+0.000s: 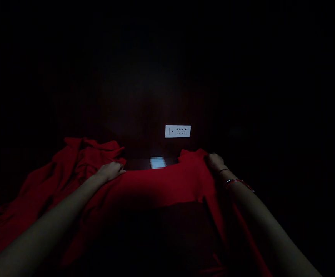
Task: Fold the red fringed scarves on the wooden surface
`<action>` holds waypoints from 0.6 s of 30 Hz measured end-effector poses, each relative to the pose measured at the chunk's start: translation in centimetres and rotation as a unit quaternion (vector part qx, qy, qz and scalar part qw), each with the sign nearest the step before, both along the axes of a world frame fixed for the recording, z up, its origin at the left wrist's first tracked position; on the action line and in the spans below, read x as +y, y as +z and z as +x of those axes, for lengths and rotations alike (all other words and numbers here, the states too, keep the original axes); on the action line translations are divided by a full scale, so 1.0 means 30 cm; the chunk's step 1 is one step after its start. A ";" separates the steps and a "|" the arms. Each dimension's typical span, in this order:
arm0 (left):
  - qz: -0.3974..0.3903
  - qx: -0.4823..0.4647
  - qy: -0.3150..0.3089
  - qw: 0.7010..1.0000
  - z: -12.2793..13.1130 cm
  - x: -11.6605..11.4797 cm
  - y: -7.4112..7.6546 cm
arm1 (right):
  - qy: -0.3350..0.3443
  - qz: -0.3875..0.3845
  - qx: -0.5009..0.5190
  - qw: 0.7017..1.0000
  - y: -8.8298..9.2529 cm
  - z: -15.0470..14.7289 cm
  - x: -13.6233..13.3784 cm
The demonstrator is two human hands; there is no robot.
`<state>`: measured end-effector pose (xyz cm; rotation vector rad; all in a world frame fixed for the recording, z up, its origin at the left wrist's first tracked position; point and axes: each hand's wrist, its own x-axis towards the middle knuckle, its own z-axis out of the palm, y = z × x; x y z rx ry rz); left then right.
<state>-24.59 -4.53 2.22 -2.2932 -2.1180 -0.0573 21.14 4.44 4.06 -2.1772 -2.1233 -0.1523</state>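
Note:
A long red cloth, scarf-like in its strip shape, is drawn out between my two hands. On the left my left hand is closed on its upper edge, with a bunched, wrinkled heap of the same red fabric beside and behind it. My right hand grips the cloth at the right end of the stretched part, fingers mostly hidden. From there, a narrow length hangs or trails down toward me. A bracelet and a dark band circle the right wrist.
A white wall socket panel is fixed on the dark surface ahead. Just behind the cloth lies a small pale, blurred-out rectangle. The surroundings are too dark to make out.

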 end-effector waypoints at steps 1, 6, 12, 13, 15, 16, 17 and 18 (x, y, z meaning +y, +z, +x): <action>-0.001 0.012 0.001 1.000 0.013 -0.006 0.006 | -0.003 0.014 -0.006 1.000 -0.005 -0.013 -0.008; 0.056 0.055 -0.008 0.997 0.151 -0.125 0.068 | 0.169 0.085 0.020 0.982 0.005 -0.083 -0.111; 0.037 0.038 -0.204 0.977 0.418 -0.332 -0.050 | 0.457 -0.133 0.012 0.880 -0.006 -0.153 -0.327; 0.029 0.039 -0.204 0.978 0.442 -0.347 -0.079 | 0.451 -0.141 -0.002 0.881 -0.015 -0.154 -0.348; 0.019 0.037 -0.185 0.982 0.463 -0.354 -0.119 | 0.434 -0.133 -0.022 0.891 -0.035 -0.141 -0.367; 0.009 0.034 -0.178 0.983 0.462 -0.349 -0.128 | 0.429 -0.124 -0.027 0.894 -0.044 -0.129 -0.368; 0.000 0.030 -0.173 0.984 0.457 -0.341 -0.132 | 0.431 -0.114 -0.027 0.895 -0.052 -0.115 -0.364; -0.008 0.024 -0.172 0.985 0.448 -0.330 -0.131 | 0.437 -0.102 -0.026 0.893 -0.059 -0.100 -0.359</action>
